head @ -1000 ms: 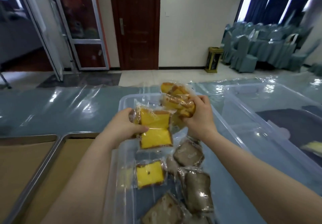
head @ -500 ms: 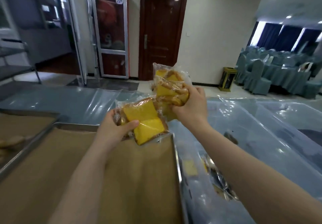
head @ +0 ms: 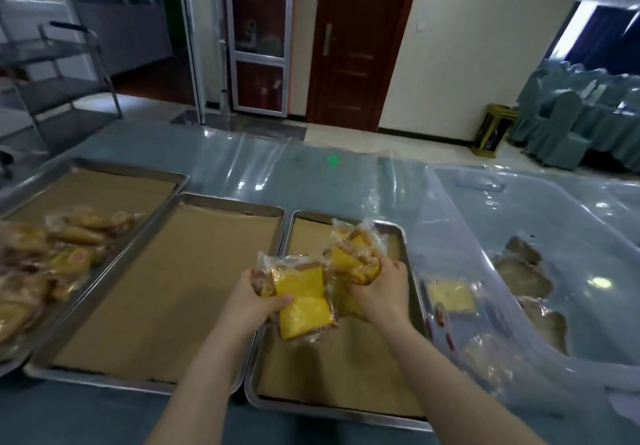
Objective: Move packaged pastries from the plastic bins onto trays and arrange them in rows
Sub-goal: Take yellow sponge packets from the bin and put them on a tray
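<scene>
Arms outstretched over right tray [head: 408, 306], left hand [head: 250, 301] gripping yellow cake packets [head: 303, 297] (thumb on top), right hand [head: 382, 287] clutching bunched packets [head: 353, 254].

Packaged pastries [head: 304, 299] — over rightmost tray [head: 329, 368]

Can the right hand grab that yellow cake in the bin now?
Probably not: the right hand holds packets, so its grip is full, though the yellow cake lies near and uncovered.

Beyond the far edge of the table [head: 86, 413] stood a dark wooden door [head: 349, 39], a gold waste bin [head: 491, 131] near covered chairs [head: 561, 126], and a metal cart [head: 59, 91].
</scene>
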`<action>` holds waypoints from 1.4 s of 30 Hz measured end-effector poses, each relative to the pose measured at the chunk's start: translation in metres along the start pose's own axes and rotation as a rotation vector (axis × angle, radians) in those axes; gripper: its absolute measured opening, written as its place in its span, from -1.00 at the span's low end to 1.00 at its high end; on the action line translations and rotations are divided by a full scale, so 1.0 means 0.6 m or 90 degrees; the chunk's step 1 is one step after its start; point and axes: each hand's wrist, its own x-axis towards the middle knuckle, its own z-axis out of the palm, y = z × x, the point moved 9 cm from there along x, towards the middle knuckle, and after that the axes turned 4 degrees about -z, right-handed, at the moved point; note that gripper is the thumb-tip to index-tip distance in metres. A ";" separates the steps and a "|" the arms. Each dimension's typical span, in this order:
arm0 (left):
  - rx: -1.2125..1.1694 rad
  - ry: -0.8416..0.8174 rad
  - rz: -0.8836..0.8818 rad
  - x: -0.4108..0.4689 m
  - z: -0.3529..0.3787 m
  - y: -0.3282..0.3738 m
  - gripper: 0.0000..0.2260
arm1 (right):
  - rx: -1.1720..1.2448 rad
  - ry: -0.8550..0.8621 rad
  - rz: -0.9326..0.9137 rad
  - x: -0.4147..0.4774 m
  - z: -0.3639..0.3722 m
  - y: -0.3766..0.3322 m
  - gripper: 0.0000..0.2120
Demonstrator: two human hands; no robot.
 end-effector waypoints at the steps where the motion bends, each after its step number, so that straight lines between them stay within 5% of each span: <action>1: 0.017 -0.002 -0.024 0.007 0.005 -0.025 -0.45 | -0.012 -0.015 0.043 -0.014 0.013 0.032 -0.51; 6: 0.119 -0.029 -0.074 0.030 0.056 -0.115 -0.35 | 0.001 -0.101 0.263 -0.082 0.059 0.165 -0.21; 11: 0.234 -0.096 -0.075 0.052 0.115 -0.127 -0.18 | -0.042 -0.167 0.239 -0.071 0.052 0.181 0.14; 16: 0.364 -0.079 0.015 0.060 0.141 -0.051 -0.02 | -0.222 -0.204 0.038 -0.031 0.026 0.101 -0.21; 27: 0.287 0.022 0.363 0.010 0.230 0.252 -0.54 | -0.133 -0.106 -0.180 0.064 -0.201 -0.108 -0.64; 34: 0.329 -0.036 0.416 -0.002 0.367 0.304 -0.58 | -0.207 -0.114 -0.127 0.174 -0.332 0.035 -0.78; 42: 0.546 -0.124 0.422 0.040 0.570 0.320 -0.37 | -0.419 -0.337 -0.110 0.283 -0.280 0.249 -0.62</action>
